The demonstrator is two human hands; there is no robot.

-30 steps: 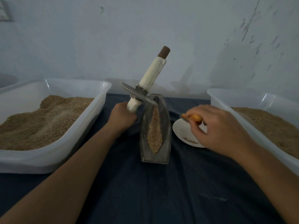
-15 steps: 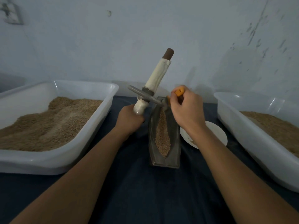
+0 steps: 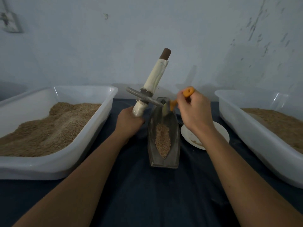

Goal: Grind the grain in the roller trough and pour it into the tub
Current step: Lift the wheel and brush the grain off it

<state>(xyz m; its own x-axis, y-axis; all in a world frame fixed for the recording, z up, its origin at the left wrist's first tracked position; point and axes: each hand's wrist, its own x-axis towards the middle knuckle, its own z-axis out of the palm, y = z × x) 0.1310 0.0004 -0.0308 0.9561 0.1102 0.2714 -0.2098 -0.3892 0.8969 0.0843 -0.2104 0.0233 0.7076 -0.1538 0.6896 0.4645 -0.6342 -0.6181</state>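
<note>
A narrow boat-shaped metal roller trough (image 3: 151, 141) lies on the dark cloth in the middle, with a strip of grain (image 3: 162, 141) in its near half. My left hand (image 3: 129, 123) grips the lower cloth-wrapped handle of the roller (image 3: 145, 97), a metal disc on a long axle, held tilted up beside the trough's far left. My right hand (image 3: 193, 110) holds an orange-handled brush (image 3: 173, 104) with its pale bristles down in the trough's far end.
A white tub (image 3: 91, 136) heaped with grain stands at the left. Another white tub (image 3: 246, 128) with grain stands at the right. A small white plate (image 3: 218, 131) with a few crumbs lies right of the trough. A pale wall is close behind.
My right hand lifted the brush from the plate and carried it left to the trough's far end; grain now lies only in the near half. The left hand kept the roller raised.
</note>
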